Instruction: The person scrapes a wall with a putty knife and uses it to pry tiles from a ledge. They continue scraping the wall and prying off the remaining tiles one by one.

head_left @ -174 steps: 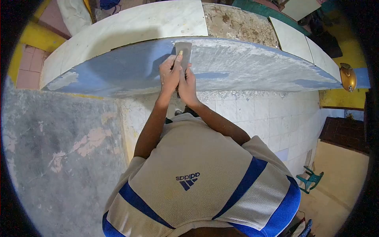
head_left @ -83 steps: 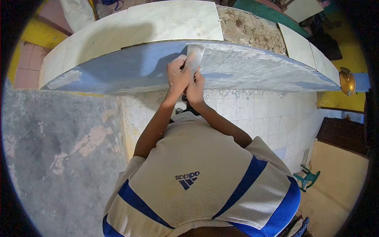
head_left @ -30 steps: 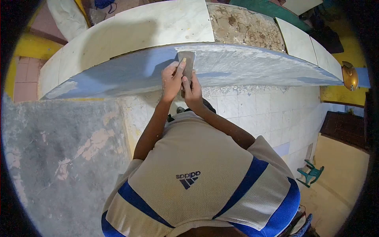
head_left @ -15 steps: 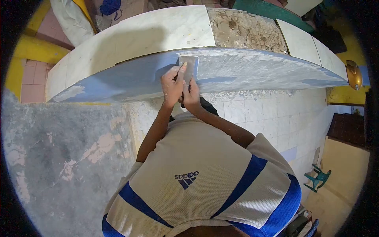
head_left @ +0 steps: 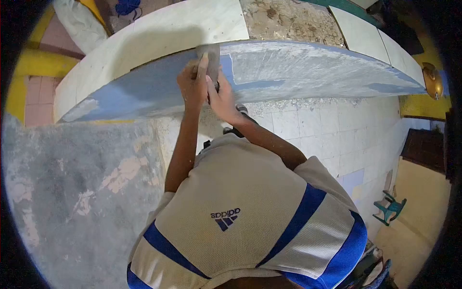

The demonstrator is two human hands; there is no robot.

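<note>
Tiles [head_left: 226,21] cap your patchy blue wall [head_left: 308,67]; a chair [head_left: 393,207] stands to the right. Your left hand [head_left: 193,86] and right hand [head_left: 224,100] curl their fingers snugly round the scraper [head_left: 213,60] at the wall's top edge; though blurred, its long axis seems to point blade-first at the tiles.

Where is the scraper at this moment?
The scraper is in the head view's upper part, just left of centre, held by the left hand and right hand at the white tiles' edge.
</note>
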